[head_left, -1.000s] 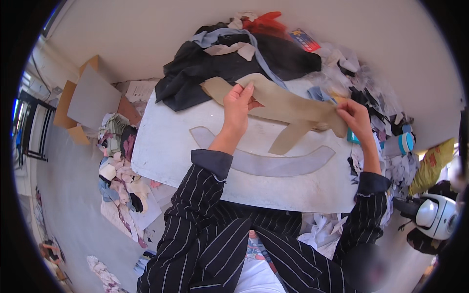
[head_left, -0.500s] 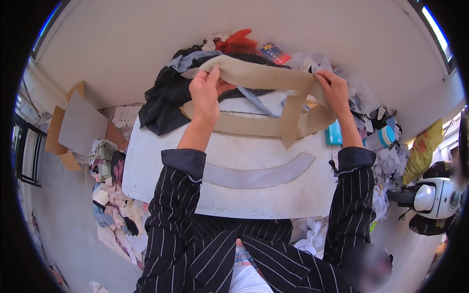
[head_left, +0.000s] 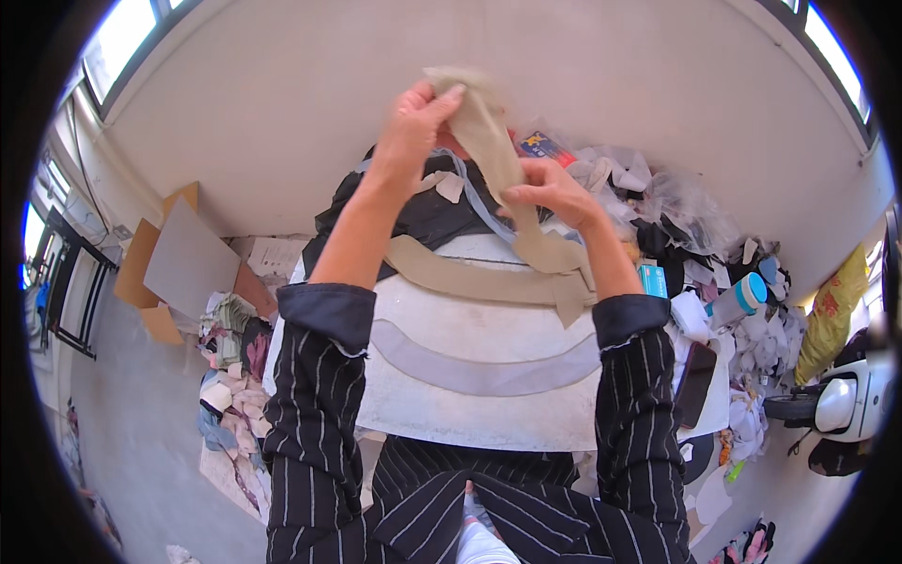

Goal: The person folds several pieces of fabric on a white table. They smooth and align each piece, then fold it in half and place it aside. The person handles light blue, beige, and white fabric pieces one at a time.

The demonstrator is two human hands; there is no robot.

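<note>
My left hand point(head_left: 418, 122) is raised high and pinches the top end of a tan fabric strip point(head_left: 498, 155). My right hand point(head_left: 550, 193) grips the same strip lower down. The strip hangs from both hands to the white worktable point(head_left: 423, 399), where its lower end meets a curved tan fabric piece point(head_left: 451, 277) lying across the table. A curved grey fabric piece point(head_left: 479, 371) lies flat nearer to me. Black cloth point(head_left: 423, 211) is heaped at the far edge of the table, behind the hands.
Flattened cardboard point(head_left: 183, 258) leans on the floor at left beside a pile of fabric scraps point(head_left: 230, 357). White and clear scraps, a blue box point(head_left: 653, 279) and a blue-and-white cup point(head_left: 738, 299) crowd the right. A dark phone-like slab point(head_left: 695, 383) lies at the table's right edge.
Both hands rose and came closer together, lifting the tan strip off the table and gathering it so that it now hangs down instead of stretching wide between them.
</note>
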